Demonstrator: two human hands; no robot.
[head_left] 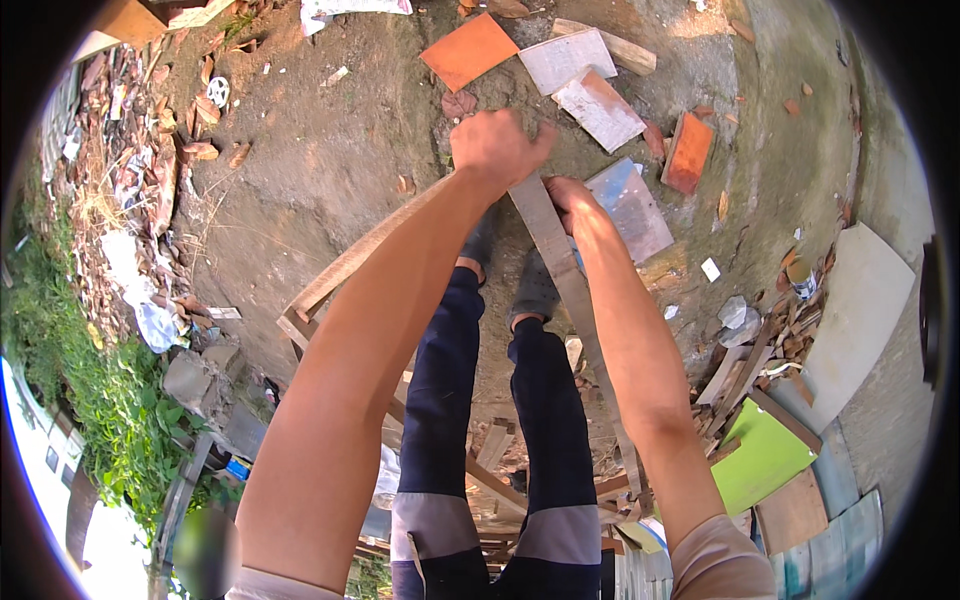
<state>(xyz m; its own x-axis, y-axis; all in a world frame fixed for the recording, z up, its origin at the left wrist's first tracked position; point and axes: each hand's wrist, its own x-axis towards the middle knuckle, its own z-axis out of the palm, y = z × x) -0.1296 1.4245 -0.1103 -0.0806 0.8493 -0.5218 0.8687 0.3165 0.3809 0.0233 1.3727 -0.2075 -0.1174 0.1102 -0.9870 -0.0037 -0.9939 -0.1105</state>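
My left hand (497, 146) is closed at the far end of a wooden frame, its knuckles up and its thumb pointing right; its curled fingers are mostly hidden. My right hand (573, 203) grips the right edge of a grey wooden plank (548, 235), one side of this frame, just below that end. From there the plank runs back toward me between my legs and right forearm. Another wooden strip (375, 240) slants down to the left, passing partly under my left forearm. My feet stand between the two pieces.
Orange and whitish boards (468, 50) lie on the dirt ahead, near an orange block (687, 153). A blue-and-white board (635, 210) is beside my right hand. Scrap wood and a green panel (765, 455) are at right; litter and plants (125, 420) line the left.
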